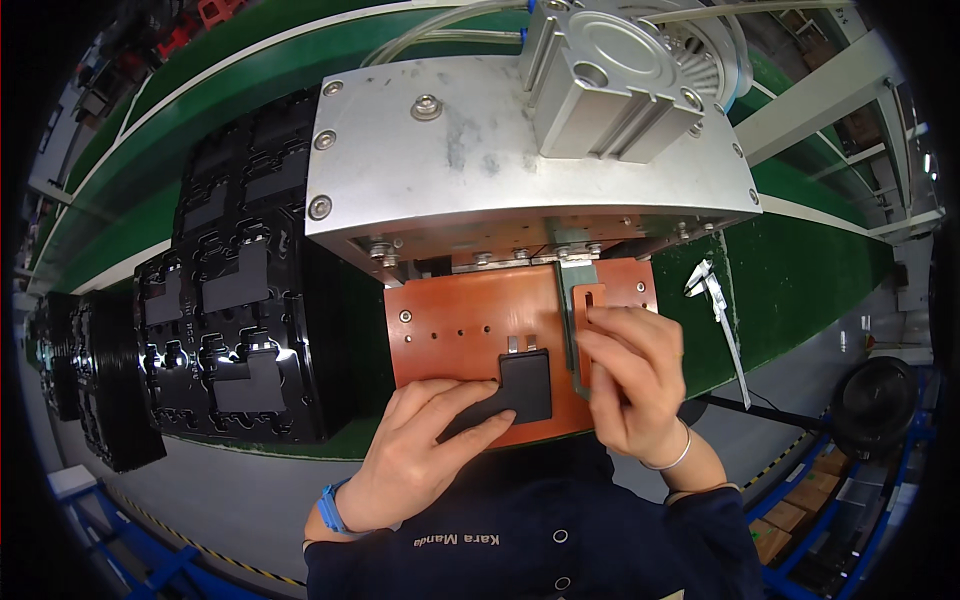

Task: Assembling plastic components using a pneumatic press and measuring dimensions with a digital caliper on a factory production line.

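My left hand (pixel 420 440) is closed on a flat black L-shaped battery cell (pixel 526 388), its thumb and fingers along the cell's left part. Two short metal tabs stick out of the cell's far edge. The cell lies on an orange base plate (pixel 440 350) with small holes, at the front of a press. My right hand (pixel 635 375), fingers curled together, grips a narrow orange slotted piece (pixel 588 298) at the plate's right side. A greenish strip (pixel 568 330) runs beside this piece toward the press; the fingertips partly hide its near end.
The silver press housing (pixel 450 150) overhangs the plate, a pneumatic cylinder (pixel 610 90) on top. Stacked black trays (pixel 300 330) with L-shaped pieces stand to the left. A caliper (pixel 722 315) lies on the green table (pixel 790 270) at right. A black round stool (pixel 873 405) stands beyond.
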The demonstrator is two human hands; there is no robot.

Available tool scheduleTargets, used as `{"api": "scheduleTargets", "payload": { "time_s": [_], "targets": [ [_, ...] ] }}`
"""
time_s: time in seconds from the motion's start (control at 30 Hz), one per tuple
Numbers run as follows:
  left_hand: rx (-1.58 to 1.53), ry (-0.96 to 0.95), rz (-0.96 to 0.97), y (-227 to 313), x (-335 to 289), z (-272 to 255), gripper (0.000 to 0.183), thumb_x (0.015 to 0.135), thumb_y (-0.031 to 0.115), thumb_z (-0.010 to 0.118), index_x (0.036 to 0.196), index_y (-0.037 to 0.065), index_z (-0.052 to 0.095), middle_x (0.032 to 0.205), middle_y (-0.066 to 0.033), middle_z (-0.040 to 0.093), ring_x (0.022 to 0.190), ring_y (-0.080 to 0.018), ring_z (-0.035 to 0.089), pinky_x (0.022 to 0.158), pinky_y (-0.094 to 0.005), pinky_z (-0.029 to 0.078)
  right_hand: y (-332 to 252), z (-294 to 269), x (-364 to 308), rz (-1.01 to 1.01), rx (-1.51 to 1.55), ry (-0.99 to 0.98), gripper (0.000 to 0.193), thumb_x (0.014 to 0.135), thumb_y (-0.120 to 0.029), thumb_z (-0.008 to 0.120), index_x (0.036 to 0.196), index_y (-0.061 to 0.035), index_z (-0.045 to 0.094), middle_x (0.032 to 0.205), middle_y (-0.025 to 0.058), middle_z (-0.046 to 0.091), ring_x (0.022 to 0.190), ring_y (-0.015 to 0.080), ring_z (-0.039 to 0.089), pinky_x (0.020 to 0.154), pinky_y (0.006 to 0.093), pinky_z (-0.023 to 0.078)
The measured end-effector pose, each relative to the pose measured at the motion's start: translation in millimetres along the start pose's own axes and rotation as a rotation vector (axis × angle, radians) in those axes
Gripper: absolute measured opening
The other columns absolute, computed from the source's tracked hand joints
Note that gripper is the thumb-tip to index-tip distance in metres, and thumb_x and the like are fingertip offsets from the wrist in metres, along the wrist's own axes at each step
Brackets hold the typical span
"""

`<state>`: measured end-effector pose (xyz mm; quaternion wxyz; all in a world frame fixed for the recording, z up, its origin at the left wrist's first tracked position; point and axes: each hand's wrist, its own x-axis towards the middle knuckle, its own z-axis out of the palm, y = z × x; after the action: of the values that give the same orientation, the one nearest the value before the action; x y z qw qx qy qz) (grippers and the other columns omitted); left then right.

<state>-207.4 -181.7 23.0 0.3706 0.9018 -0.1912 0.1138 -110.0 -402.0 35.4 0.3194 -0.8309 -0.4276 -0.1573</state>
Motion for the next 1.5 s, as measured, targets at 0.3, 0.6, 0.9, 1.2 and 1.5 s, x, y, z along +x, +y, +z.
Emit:
{"api": "scheduleTargets", "payload": {
  "time_s": [0.3, 0.6, 0.9, 1.2, 1.5],
  "targets": [
    [0.034, 0.001, -0.008, -2.9, 19.5, 0.0, 0.037, 0.067, 0.002, 0.068, 0.104, 0.006, 0.072, 0.115, -0.0124, 0.061, 0.102, -0.027, 0.054, 0.085, -0.0359, 0.046, 2.1, 0.9, -33.0, 0.081, 0.039, 0.194, 0.045, 0.071, 0.001, 0.071, 0.115, -0.0052, 0.06, 0.111, 0.0138, 0.062, 0.091, 0.0278, 0.061, 0.079, 0.034, 0.048],
    [0.031, 0.013, -0.043, -11.0, 46.9, -0.9, 0.034, 0.069, 0.0, 0.07, 0.102, 0.005, 0.072, 0.112, -0.0119, 0.063, 0.1, -0.028, 0.057, 0.084, -0.0364, 0.049, 2.3, -0.9, -29.8, 0.077, 0.039, 0.096, 0.042, 0.07, -0.005, 0.074, 0.11, -0.0028, 0.061, 0.107, 0.0145, 0.063, 0.089, 0.0291, 0.059, 0.078, 0.0361, 0.047],
    [0.051, 0.035, -0.055, -21.5, 56.6, 1.5, 0.033, 0.068, 0.001, 0.07, 0.1, 0.006, 0.073, 0.113, -0.0095, 0.064, 0.101, -0.0266, 0.058, 0.085, -0.0349, 0.048, -2.1, 2.8, -27.6, 0.135, -0.059, 0.065, 0.036, 0.065, -0.007, 0.078, 0.1, -0.0101, 0.072, 0.105, 0.0058, 0.063, 0.092, 0.0233, 0.058, 0.076, 0.0316, 0.05],
    [0.07, 0.034, -0.11, -17.2, 61.1, -0.3, 0.028, 0.067, 0.005, 0.074, 0.095, 0.01, 0.077, 0.11, -0.0065, 0.068, 0.1, -0.0226, 0.06, 0.084, -0.0321, 0.049, -1.0, 1.1, -27.1, 0.128, -0.058, -0.039, 0.033, 0.069, -0.017, 0.078, 0.101, -0.0123, 0.072, 0.109, 0.004, 0.064, 0.096, 0.0215, 0.057, 0.083, 0.0332, 0.049],
    [0.092, -0.011, -0.093, -19.8, 57.0, -1.8, 0.03, 0.07, 0.003, 0.069, 0.099, 0.009, 0.076, 0.113, -0.0062, 0.067, 0.103, -0.0213, 0.061, 0.088, -0.033, 0.047, -5.4, -7.5, -20.1, 0.12, -0.141, -0.294, 0.043, 0.078, -0.039, 0.073, 0.115, -0.0165, 0.068, 0.126, -0.0037, 0.061, 0.118, 0.0162, 0.05, 0.106, 0.0383, 0.033]
  ]
}}
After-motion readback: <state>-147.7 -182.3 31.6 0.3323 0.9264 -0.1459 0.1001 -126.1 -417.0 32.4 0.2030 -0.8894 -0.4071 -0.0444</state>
